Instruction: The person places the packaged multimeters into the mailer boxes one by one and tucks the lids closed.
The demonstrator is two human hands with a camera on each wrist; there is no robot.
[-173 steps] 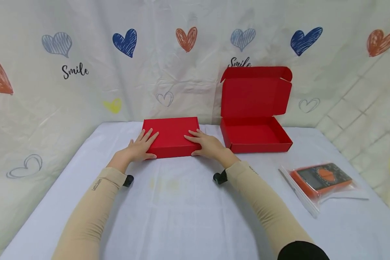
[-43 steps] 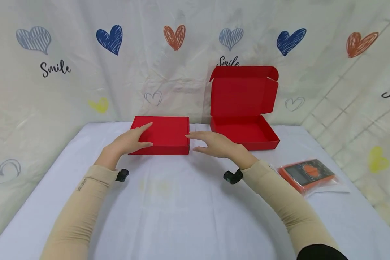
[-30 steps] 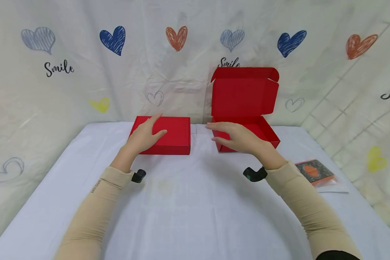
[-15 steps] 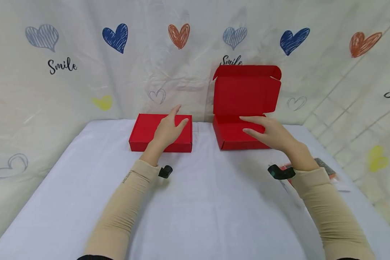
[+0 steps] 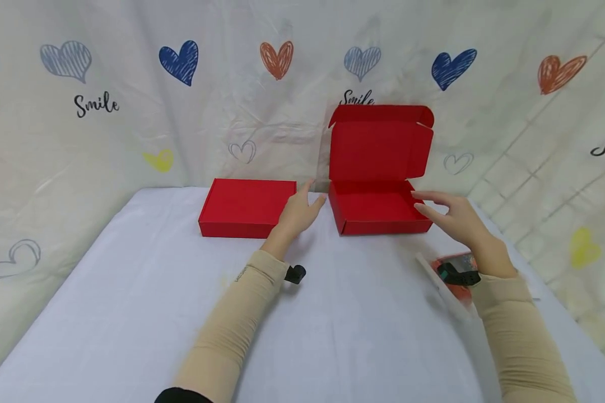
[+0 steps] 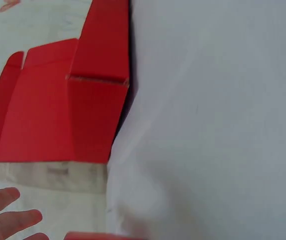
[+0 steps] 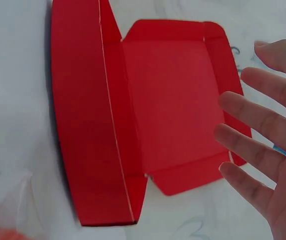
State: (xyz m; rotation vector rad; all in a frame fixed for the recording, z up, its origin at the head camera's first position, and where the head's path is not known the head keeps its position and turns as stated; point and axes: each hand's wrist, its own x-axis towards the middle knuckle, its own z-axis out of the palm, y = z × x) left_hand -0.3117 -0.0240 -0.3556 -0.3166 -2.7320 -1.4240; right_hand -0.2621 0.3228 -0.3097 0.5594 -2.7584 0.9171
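Note:
A red cardboard box (image 5: 380, 204) stands with its lid (image 5: 378, 148) raised at the back of the table, nothing visible inside. My left hand (image 5: 300, 214), fingers extended, hovers between this box and a closed red box (image 5: 247, 204) to its left, overlapping the closed box's right edge in the head view. My right hand (image 5: 451, 217) is at the raised-lid box's right side, fingers spread and holding nothing. In the right wrist view the right hand (image 7: 270, 125) appears beside the lid (image 7: 177, 105). The left wrist view shows the left hand's fingertips (image 6: 18, 217) near that box (image 6: 95, 110).
An orange and black multimeter (image 5: 456, 291) in a clear plastic bag lies on the right, partly hidden under my right wrist. A white cloth (image 5: 358, 313) covers the table. Behind it hangs a white curtain (image 5: 222, 84) printed with hearts.
Both hands have left the closed box and moved right, the left to the gap between the boxes, the right past the raised-lid box. Both boxes stay where they were on the table.

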